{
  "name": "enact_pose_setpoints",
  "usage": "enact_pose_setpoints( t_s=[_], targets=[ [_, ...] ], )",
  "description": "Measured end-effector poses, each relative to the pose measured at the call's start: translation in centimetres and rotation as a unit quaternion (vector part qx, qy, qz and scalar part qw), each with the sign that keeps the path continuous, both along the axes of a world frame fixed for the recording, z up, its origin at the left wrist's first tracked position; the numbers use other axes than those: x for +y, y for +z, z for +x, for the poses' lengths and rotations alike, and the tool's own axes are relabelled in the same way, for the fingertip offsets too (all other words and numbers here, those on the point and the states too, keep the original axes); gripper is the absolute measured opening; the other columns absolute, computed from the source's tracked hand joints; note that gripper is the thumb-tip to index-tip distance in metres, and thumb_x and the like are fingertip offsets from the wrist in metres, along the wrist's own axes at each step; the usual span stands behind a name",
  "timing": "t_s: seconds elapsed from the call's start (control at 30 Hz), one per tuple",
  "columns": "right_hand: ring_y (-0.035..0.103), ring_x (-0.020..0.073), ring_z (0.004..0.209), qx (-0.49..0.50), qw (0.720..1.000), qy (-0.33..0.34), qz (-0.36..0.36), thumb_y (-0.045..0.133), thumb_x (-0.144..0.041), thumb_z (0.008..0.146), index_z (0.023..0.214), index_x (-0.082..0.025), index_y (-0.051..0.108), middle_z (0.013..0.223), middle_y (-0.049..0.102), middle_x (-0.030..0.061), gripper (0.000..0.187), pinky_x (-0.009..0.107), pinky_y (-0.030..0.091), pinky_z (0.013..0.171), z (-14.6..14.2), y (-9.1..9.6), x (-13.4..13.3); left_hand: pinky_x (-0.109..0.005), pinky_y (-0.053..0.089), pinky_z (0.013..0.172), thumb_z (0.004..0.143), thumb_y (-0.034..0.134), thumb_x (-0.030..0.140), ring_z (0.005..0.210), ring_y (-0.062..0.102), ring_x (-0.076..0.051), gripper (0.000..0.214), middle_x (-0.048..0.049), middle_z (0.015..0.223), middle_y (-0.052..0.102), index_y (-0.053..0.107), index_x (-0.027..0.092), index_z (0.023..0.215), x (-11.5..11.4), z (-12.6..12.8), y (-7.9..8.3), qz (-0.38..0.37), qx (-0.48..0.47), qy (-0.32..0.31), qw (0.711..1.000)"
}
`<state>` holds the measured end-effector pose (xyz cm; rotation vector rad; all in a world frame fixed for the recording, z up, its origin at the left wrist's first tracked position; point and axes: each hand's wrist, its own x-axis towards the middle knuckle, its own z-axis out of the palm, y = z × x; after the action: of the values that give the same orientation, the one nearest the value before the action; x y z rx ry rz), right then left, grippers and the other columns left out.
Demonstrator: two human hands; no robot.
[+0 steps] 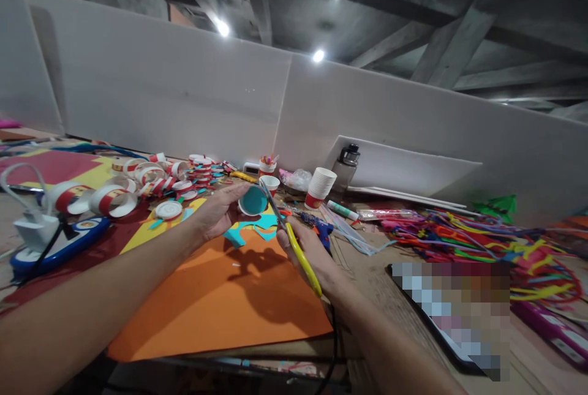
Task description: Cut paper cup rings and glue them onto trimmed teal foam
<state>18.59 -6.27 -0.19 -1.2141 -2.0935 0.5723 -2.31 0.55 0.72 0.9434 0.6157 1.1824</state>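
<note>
My left hand point(223, 211) is closed around the side of a short white cup piece point(250, 214) with a teal round point(254, 199) on its face. Yellow-handled scissors point(301, 254) are gripped in my right hand point(316, 257), their blades pointing up and away beside the cup piece. Whether the blades touch it, I cannot tell. Teal paper scraps point(250, 229) lie just below, on an orange sheet point(220, 303) that carries the shadow of my hands.
Curled cup strips point(110, 196) and a blue-edged power strip point(59, 248) lie left. Behind stand stacked paper cups point(320, 187) and a bottle point(346, 165). A glue gun point(324, 229), a tablet-like device point(441, 315) and colourful pipe cleaners point(450, 233) lie right. White boards point(184, 89) wall the back.
</note>
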Motion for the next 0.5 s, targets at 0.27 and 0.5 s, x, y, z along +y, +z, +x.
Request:
enact_pose_setpoints(
  t_s=[0.27,0.5],
  targets=[
    [0.039,0.0118,0.063,0.006,1.0,-0.002,-0.005,0.04,-0.057,0.092,0.08,-0.021,0.041,0.07,0.042,-0.0035,0.038,0.025,0.032,0.058,-0.09,0.14,-0.04,-0.037,0.06,0.064,0.084,0.063,0.029,0.082,0.066,-0.021,0.024,-0.0125,0.102,0.069,0.068,0.012,0.101,0.05,-0.05,-0.03,0.009,0.01,-0.01,1.0],
    [0.037,0.0114,0.06,0.015,1.0,-0.009,-0.005,0.042,-0.058,0.091,0.077,-0.021,0.04,0.067,0.041,-0.0034,0.04,0.024,0.03,0.055,-0.17,0.17,0.01,-0.039,0.06,0.069,0.084,0.062,0.027,0.087,0.067,-0.023,0.024,-0.0131,0.105,0.068,0.068,0.012,0.103,0.05,-0.16,-0.09,0.01,0.011,-0.015,1.0]
  ],
)
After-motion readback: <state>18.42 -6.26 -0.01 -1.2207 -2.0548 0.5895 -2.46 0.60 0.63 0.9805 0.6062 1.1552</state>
